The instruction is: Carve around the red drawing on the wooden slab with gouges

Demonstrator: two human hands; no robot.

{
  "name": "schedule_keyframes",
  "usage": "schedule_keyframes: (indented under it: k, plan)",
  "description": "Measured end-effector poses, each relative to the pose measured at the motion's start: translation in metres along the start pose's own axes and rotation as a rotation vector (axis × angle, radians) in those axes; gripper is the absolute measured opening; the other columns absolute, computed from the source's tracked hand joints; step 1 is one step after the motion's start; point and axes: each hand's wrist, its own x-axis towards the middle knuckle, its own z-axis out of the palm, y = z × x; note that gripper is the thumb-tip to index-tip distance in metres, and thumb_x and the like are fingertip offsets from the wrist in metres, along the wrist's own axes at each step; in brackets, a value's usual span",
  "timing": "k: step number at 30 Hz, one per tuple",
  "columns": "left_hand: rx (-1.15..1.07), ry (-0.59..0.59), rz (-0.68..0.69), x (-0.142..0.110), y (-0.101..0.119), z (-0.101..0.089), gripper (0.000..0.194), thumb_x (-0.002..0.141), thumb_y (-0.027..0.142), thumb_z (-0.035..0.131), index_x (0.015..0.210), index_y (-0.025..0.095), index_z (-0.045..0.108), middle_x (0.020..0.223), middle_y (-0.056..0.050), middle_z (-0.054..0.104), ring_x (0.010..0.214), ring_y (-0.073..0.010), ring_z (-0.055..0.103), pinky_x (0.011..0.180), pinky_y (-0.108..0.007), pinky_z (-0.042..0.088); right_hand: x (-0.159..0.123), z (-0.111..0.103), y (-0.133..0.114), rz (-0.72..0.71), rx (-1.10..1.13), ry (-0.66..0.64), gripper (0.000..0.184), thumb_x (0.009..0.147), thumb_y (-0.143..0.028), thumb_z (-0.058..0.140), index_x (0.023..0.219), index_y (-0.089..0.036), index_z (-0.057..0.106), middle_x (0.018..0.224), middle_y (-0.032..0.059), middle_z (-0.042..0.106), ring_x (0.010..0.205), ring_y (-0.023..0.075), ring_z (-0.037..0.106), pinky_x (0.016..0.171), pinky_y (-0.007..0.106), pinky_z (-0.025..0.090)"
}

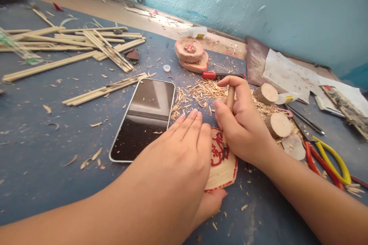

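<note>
Many thin sticks (51, 65) lie in a messy pile on the left of the blue counter (71, 130). Next we see a phone (143, 122), lying flat with little wood bits on it. Just beside it is our left hand (184, 149). Its grip is closed on the left side of the flat wood piece (221, 178), with the fingers pressed together and the thumb at the near edge. The wood piece lies flat on the counter, between our hands, and it has red marks and a red rim. Our right hand (244, 126) is wrapped around the wooden handle of a carving tool (230, 99), and the dark tip points down at the red marks. We think we are at the carving step, cutting along the red lines. The next cut calls for a firm left hand, a slow little push, and fingers kept away from the tip. Curly wood bits (207, 90) lie behind our hands. To the right sit cut log pieces (278, 125) and a yellow-handled tool (342, 162).
</note>
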Motion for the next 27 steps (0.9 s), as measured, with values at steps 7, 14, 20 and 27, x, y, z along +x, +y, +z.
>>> schedule_keyframes:
  k: [7,14,20,27]
  plan:
    - [0.034,-0.005,0.004,-0.006,0.0,0.0,0.091,0.119,0.071,0.069,0.171,-0.004,0.079,0.175,-0.038,0.079,0.166,-0.054,0.08,0.138,-0.061,0.07,-0.005,-0.006,0.007,0.001,-0.09,0.071,0.032,0.129,-0.034,0.077,0.159,-0.032,0.069,0.092,-0.0045,0.072,0.07,0.0174,0.069,0.068,0.034,0.064]
    - [-0.063,0.058,-0.073,0.0,0.001,0.004,0.089,0.115,0.075,0.077,0.176,0.009,0.076,0.182,-0.029,0.078,0.178,-0.0518,0.07,0.152,-0.066,0.056,-0.022,0.01,-0.008,0.076,-0.037,0.012,0.044,0.124,-0.055,0.088,0.154,-0.024,0.081,0.145,0.011,0.086,0.11,0.0253,0.086,0.093,0.045,0.078]
    - [-0.151,0.081,-0.152,0.012,0.004,0.004,0.096,0.111,0.074,0.084,0.186,0.016,0.067,0.192,-0.026,0.07,0.189,-0.056,0.054,0.158,-0.073,0.044,-0.013,-0.001,-0.02,-0.08,-0.003,0.188,0.015,0.128,-0.028,0.068,0.138,-0.036,0.06,0.075,-0.0098,0.055,0.059,0.0197,0.055,0.057,0.036,0.051]
    - [-0.084,0.078,-0.065,-0.004,0.0,0.006,0.086,0.114,0.068,0.08,0.171,0.004,0.077,0.18,-0.034,0.078,0.177,-0.055,0.07,0.151,-0.069,0.057,-0.002,-0.002,-0.019,-0.167,0.037,0.24,0.019,0.127,-0.023,0.066,0.128,-0.039,0.055,0.077,-0.0064,0.054,0.06,0.0236,0.058,0.065,0.048,0.054]
